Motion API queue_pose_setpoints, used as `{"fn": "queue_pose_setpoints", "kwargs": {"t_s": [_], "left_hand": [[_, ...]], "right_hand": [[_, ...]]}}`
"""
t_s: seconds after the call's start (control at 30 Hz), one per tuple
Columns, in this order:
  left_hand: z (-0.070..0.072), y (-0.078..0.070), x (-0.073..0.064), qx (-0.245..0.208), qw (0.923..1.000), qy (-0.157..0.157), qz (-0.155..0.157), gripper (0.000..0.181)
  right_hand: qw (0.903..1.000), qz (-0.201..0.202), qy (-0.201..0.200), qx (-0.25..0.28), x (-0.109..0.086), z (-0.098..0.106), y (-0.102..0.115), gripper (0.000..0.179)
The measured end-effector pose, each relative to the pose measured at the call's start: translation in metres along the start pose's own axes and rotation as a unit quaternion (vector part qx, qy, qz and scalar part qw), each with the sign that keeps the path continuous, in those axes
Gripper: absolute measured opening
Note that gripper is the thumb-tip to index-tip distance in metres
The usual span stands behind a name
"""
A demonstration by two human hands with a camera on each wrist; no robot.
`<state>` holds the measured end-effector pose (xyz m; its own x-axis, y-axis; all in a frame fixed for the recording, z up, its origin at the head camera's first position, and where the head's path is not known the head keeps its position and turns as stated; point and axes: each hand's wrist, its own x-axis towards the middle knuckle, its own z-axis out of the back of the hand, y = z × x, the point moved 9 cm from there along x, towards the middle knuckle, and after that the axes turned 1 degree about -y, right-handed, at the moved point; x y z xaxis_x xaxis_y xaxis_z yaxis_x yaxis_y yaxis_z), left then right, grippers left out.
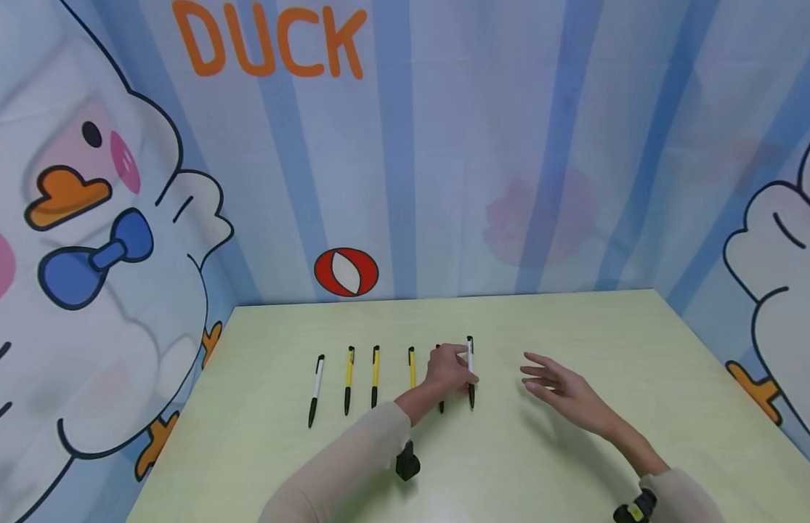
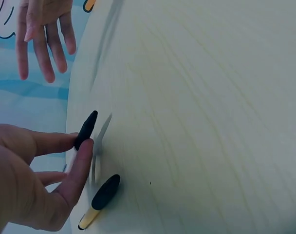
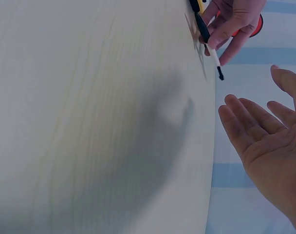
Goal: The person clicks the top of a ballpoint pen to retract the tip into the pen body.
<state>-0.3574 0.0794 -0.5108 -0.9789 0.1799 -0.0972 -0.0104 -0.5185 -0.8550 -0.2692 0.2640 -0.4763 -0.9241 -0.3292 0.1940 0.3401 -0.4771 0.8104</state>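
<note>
My left hand [image 1: 447, 369] pinches a white pen [image 1: 471, 356] with a black grip and black top between thumb and fingers. In the left wrist view the pen's black grip [image 2: 86, 130] sticks out past the fingertips, just above its shadow. Close beside that hand lies a yellow pen [image 2: 92, 217] with a black grip, which the hand mostly covers in the head view. My right hand [image 1: 568, 396] hovers over the table to the right, its fingers spread loosely and holding nothing; its palm shows in the right wrist view.
Left of my left hand, a row of pens stretches across the pale table [image 1: 509, 319]: a white pen [image 1: 316, 388] at the far left, then yellow pens [image 1: 349, 370], one partly behind my left forearm. A printed curtain [image 1: 444, 145] stands behind the table.
</note>
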Motion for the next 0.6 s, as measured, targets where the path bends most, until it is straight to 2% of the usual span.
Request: {"fn": "queue_pose_setpoints", "kwargs": {"t_s": [0.13, 0.27, 0.3, 0.33, 0.4, 0.5, 0.6], "left_hand": [[-0.006, -0.001, 0.001, 0.072, 0.9974, 0.001, 0.001, 0.061], [-0.006, 0.002, 0.004, 0.123, 0.9922, -0.019, 0.007, 0.025], [-0.005, 0.002, 0.005, 0.134, 0.9907, -0.025, 0.007, 0.023], [-0.006, 0.003, 0.004, 0.139, 0.9899, -0.027, 0.006, 0.028], [-0.006, 0.005, 0.003, 0.135, 0.9904, -0.03, 0.006, 0.035], [-0.004, 0.007, -0.002, 0.103, 0.9943, -0.026, 0.004, 0.025], [0.001, 0.007, -0.009, 0.056, 0.9984, -0.011, -0.001, 0.051]], "right_hand": [[0.9998, -0.005, -0.005, 0.016, -0.004, 0.0, -0.003, 0.058], [0.9996, -0.006, 0.002, 0.027, -0.004, -0.004, -0.005, 0.06], [0.9996, -0.007, 0.003, 0.029, -0.004, -0.005, -0.005, 0.06], [0.9995, -0.009, 0.005, 0.029, -0.004, -0.006, -0.006, 0.06], [0.9995, -0.012, 0.008, 0.028, -0.006, -0.008, -0.007, 0.06], [0.9996, -0.011, 0.008, 0.025, -0.007, -0.008, -0.008, 0.06], [0.9997, -0.004, 0.007, 0.021, -0.009, -0.007, -0.008, 0.058]]}}
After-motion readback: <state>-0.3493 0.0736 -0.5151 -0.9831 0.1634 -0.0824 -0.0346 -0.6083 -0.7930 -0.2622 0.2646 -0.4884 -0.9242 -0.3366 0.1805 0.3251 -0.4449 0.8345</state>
